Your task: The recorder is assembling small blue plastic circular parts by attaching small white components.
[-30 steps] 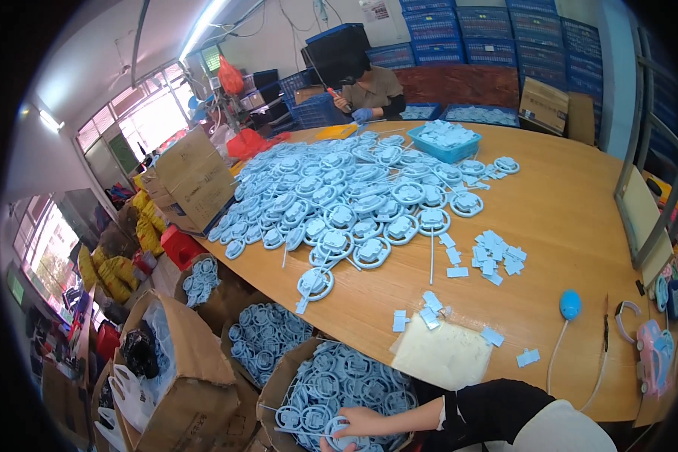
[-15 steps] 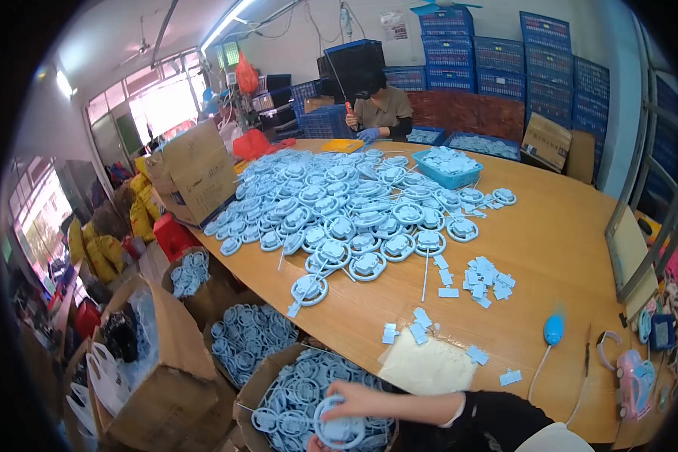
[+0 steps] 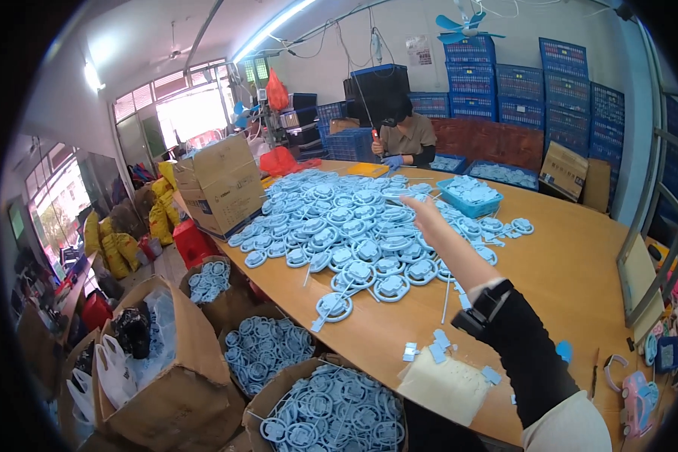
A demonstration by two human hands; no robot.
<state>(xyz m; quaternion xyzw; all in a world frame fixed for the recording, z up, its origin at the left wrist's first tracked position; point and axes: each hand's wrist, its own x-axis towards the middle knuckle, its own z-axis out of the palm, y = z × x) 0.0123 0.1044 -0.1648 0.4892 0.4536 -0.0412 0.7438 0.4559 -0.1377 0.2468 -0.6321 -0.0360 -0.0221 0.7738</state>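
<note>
My right hand (image 3: 427, 220) reaches over the table to the right part of a heap of light-blue ring-shaped plastic parts (image 3: 337, 224), which look like small steering wheels. Its fingers are stretched out and apart, with nothing visible in them. A black band (image 3: 484, 307) is strapped round that wrist. Just beyond the hand stands a teal basket (image 3: 471, 206) heaped with flat blue pieces. My left hand is out of the picture. At the lower middle, a cardboard box (image 3: 258, 423) holds many of the same ring parts.
A creamy white pad (image 3: 444, 388) with several small blue plates (image 3: 438, 346) lies at the near table edge. Two more cartons of ring parts (image 3: 267, 350) stand along the left side. Across the table a person (image 3: 407, 139) works with a red-handled tool. Blue crates (image 3: 471, 83) line the wall.
My right hand has left the box with its ring part gone from the fingers, and now stretches forward over the heap. My left hand has dropped out of view. The view has shifted.
</note>
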